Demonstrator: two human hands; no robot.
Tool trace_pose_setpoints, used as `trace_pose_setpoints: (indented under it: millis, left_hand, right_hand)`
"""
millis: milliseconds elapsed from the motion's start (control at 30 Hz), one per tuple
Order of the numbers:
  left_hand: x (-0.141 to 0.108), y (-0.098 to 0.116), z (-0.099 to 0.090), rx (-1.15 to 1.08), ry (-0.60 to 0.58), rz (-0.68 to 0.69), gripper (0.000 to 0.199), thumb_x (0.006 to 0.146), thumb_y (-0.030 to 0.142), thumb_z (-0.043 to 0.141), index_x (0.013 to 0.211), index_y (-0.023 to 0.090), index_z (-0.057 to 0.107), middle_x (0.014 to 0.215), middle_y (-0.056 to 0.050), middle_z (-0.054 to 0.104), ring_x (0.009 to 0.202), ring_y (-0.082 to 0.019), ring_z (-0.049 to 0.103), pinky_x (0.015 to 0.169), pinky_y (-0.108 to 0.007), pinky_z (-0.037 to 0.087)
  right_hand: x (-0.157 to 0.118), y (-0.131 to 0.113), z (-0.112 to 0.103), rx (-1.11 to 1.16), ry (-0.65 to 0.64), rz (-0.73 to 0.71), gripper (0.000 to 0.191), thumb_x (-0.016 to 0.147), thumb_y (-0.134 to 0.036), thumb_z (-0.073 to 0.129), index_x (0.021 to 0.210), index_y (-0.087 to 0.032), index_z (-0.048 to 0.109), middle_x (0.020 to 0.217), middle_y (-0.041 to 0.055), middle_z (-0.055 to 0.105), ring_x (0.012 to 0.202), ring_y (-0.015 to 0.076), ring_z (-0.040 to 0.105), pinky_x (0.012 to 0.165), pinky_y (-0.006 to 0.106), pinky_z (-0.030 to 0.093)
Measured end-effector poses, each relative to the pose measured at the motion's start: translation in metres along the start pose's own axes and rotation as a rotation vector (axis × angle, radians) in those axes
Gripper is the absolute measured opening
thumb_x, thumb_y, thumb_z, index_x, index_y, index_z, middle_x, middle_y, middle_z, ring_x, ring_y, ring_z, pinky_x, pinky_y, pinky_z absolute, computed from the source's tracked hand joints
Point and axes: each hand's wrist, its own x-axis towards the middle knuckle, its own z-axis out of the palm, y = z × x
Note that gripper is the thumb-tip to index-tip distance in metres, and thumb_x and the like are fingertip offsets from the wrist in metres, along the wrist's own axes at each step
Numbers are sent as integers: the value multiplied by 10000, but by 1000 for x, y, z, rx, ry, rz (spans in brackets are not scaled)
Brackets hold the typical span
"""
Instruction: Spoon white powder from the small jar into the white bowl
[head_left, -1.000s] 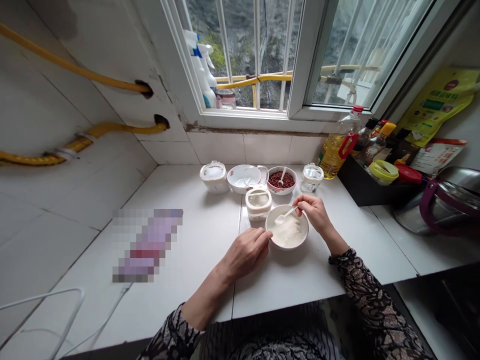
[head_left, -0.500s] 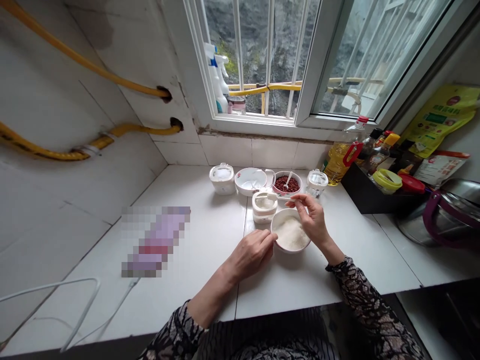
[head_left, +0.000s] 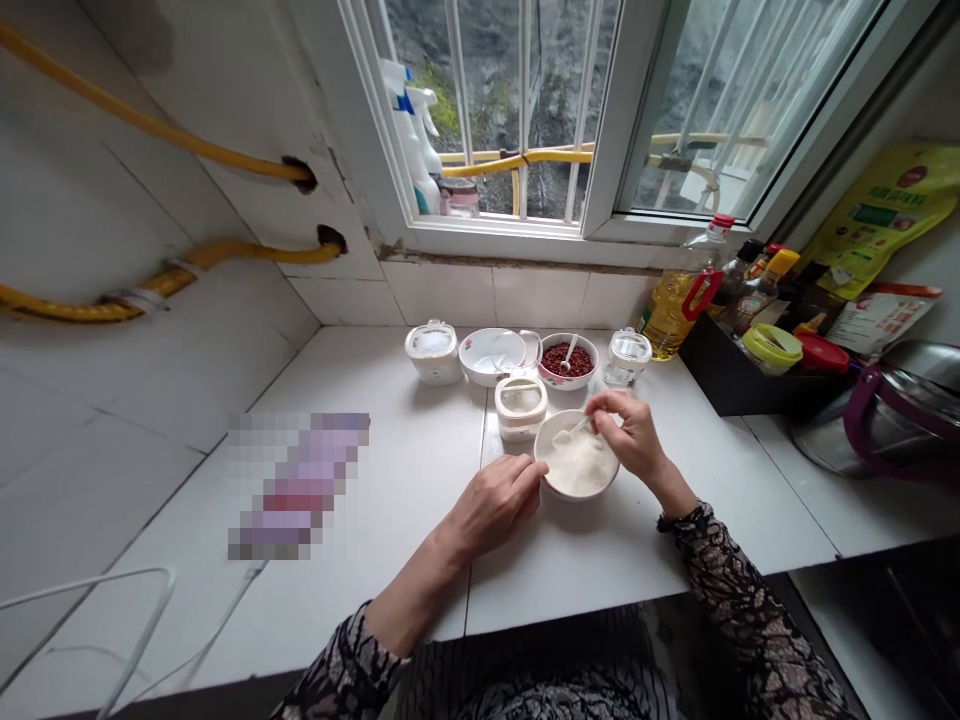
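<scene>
My left hand [head_left: 501, 497] pinches the left rim of a white bowl [head_left: 541, 479] standing on the counter. Pale, fine powder or grains [head_left: 581, 469] fill much of the bowl. Between the fingertips of my right hand [head_left: 628, 432] is a small white spoon [head_left: 574, 432], its tip down at the bowl's contents. Just behind the bowl stands a small square lidded jar [head_left: 521, 422] with pale contents; its lid looks raised. Farther back, a bowl of red beans [head_left: 568, 362] has another white spoon [head_left: 570, 350] in it.
Along the back are a lidded white container [head_left: 433, 354], a white bowl [head_left: 491, 360] and a clear lidded jar [head_left: 628, 357]. An oil bottle [head_left: 679, 300], a black condiment box [head_left: 724, 375] and a metal pot [head_left: 900, 420] stand right. A blurred purple object [head_left: 311, 480] with a cable lies left.
My right hand has brought the spoon from above the square jar down into the bowl. My left hand stays on the bowl's rim. The view has shifted slightly.
</scene>
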Motion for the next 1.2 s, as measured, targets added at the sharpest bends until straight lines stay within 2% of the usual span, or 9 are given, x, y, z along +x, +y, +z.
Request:
trace_pose_setpoints:
  millis: [100,167,267,433,500,833,933,1033,1200]
  left_hand:
    - [-1,0,0,4,0,1,180,987,96,365,1013,163,531,742,-29,586,627,-174,541,578,-287,463]
    - [-1,-1,0,3,-2,-2,179,984,95,370,1014,165,531,745,-30,588,632,-176,545,579,-287,464]
    - [-1,-1,0,-6,-11,-7,181,978,91,375,1018,168,535,758,-33,596,645,-174,556,592,-287,469]
    - [-1,0,1,-8,-1,-5,182,986,93,373,1027,168,534,759,-32,601,643,-169,560,598,-285,474]
    - [-1,-1,0,0,2,0,184,988,89,366,1025,163,530,752,-32,598,637,-171,554,591,-286,475]
    - [-1,-1,1,9,0,1,196,990,94,352,1005,164,535,747,-31,592,629,-164,540,590,-284,477]
    - [0,0,1,13,6,5,200,995,99,345,992,162,534,747,-33,590,623,-166,532,581,-283,472]
    - [1,0,2,13,7,9,204,999,109,338,981,161,535,746,-36,589,622,-170,531,575,-286,469]
    - [0,-1,3,34,10,12,219,998,112,328,980,160,541,744,-36,586,623,-173,531,574,-293,466]
  right_hand:
    - [0,2,9,-50,-155,-35,193,798,-129,489,721,-214,643,706,22,698,744,195,606,875,377,467]
    - [-1,2,13,-39,-195,-25,200,790,-123,477,705,-212,635,682,19,693,747,194,608,893,383,459]
    - [0,1,13,26,-161,69,193,784,-134,473,687,-212,621,594,-4,652,714,183,608,881,373,459]
    - [3,6,6,317,-109,352,143,748,-193,494,702,-195,630,528,-31,593,534,136,550,623,279,461]
    - [5,10,5,413,-85,437,136,725,-228,515,700,-186,642,516,-30,585,518,132,537,584,266,445]
    - [12,18,-1,615,-14,543,122,676,-277,594,685,-177,664,510,-20,597,525,135,545,616,295,470]
    - [11,12,4,623,45,476,130,756,-300,610,788,-185,662,597,-6,654,600,154,609,686,320,516]
    - [9,1,13,527,100,307,142,880,-326,583,917,-206,648,762,23,723,734,176,686,765,343,548]
    - [7,-8,25,92,76,-109,160,977,-224,507,1020,-219,661,912,64,766,850,208,707,839,393,524]
